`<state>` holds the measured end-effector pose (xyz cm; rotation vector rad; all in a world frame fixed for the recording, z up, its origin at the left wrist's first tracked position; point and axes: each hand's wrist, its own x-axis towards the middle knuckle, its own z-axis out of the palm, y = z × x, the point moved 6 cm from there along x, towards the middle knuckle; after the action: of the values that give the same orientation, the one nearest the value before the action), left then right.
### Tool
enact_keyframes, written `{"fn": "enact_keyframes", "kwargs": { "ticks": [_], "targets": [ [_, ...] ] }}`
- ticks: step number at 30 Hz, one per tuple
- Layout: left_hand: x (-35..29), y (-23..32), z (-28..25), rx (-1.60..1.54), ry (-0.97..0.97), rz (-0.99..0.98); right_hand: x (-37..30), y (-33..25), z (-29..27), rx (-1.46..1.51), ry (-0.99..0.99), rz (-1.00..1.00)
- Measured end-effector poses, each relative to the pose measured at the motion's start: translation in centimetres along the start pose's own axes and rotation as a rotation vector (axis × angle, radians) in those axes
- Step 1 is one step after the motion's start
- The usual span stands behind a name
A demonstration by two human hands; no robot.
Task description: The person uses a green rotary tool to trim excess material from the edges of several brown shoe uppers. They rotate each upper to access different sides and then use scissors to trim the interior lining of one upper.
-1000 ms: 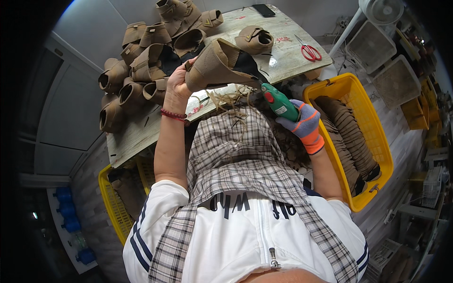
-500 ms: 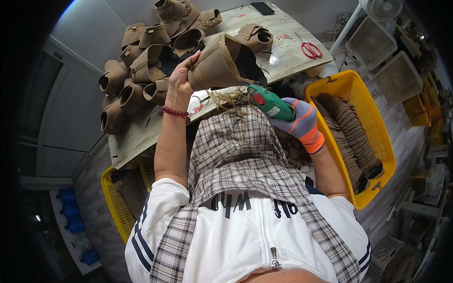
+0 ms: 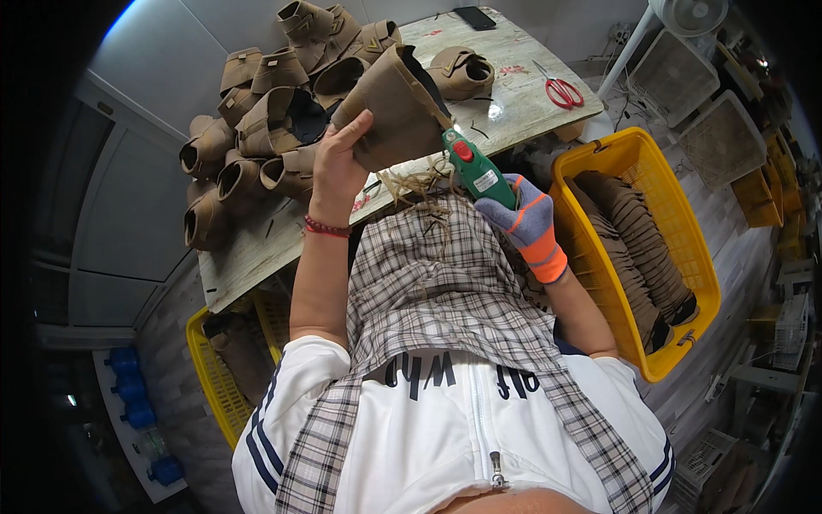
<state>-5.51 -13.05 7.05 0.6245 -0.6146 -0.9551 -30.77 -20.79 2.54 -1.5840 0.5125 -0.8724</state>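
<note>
The brown cuff (image 3: 390,120) is held up by the table's near edge, its open rim turned away to the right, clasped in the bare left hand (image 3: 338,167): thumb laid across the outer face, the other fingers mostly hidden from me. The gloved right hand (image 3: 522,218) is wrapped around one green tool (image 3: 477,171), fingers curled in, and the tool's tip meets the cuff's right edge. Below the cuff, between the two hands, I see a tangle of tan trimmings (image 3: 415,182) and the checked apron (image 3: 445,257).

Just right of the gloved hand is a yellow basket (image 3: 689,214), its near wall leaving that elbow little room; two rows of brown pieces (image 3: 638,240) fill it, too tightly packed to count. A second yellow basket (image 3: 218,385) sits lower left of the bare hand, under the table's edge.

Left of and beyond the cuff, a heap of cuffs (image 3: 261,120) crowds the table (image 3: 518,103), about a dozen, overlapping. Beyond the grip to the right there's more bare tabletop, with one lone cuff (image 3: 462,77), one pair of red scissors (image 3: 562,92) and, at the far edge, one black phone (image 3: 475,18).
</note>
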Motion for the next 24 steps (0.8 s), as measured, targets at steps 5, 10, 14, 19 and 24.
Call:
{"fn": "enact_keyframes", "kwargs": {
  "ticks": [5,10,14,19,24],
  "targets": [
    [-0.8,-0.8,1.1,0.215,-0.05,0.08,0.6,-0.2,0.3,0.169,0.039,0.068],
    [-1.0,-2.1,0.4,0.652,0.024,0.051,1.4,-0.4,-0.2,0.094,0.095,0.033],
    [-0.8,-3.0,0.2,1.2,-0.016,0.249,1.9,-0.5,-0.5,0.077,0.12,0.049],
    [-1.3,-3.9,0.8,1.105,-0.046,0.407,2.1,-0.1,-1.5,0.129,0.147,0.124],
    [-0.6,-3.7,-0.5,0.398,0.024,0.122,1.2,1.5,-2.3,-0.161,0.2,0.018]
  ]
}}
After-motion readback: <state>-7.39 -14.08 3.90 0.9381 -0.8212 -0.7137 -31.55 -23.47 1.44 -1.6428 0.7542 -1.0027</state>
